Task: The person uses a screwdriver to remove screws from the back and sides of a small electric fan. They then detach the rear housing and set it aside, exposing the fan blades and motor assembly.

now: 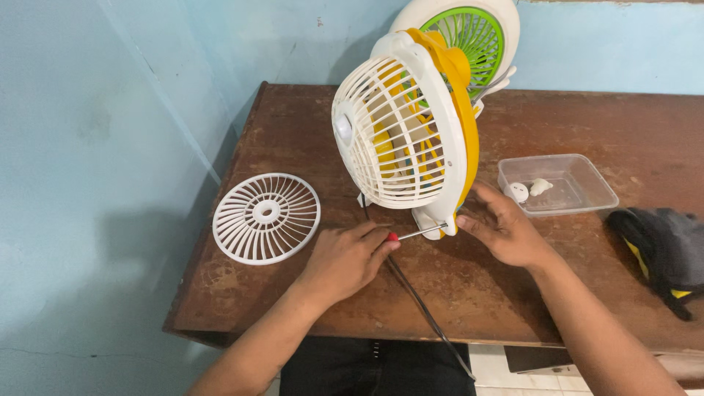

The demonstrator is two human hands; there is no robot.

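Observation:
A white and yellow table fan [407, 136] stands upright on the brown wooden table [587, 293], its grille facing left. My left hand [345, 260] is closed around a red-handled screwdriver [411, 234], whose thin metal shaft points at the lower rim of the fan. My right hand [502, 227] rests on the table against the fan's yellow back edge near its base, steadying it. A black power cord [422, 304] runs from under the fan, past my left hand, off the table's front edge.
A loose white round grille [266, 218] lies flat at the table's left. A clear plastic tray [579, 180] with small white parts sits right of the fan. A second fan, white and green [473, 33], stands behind. A black and yellow cloth bag [667, 249] lies far right.

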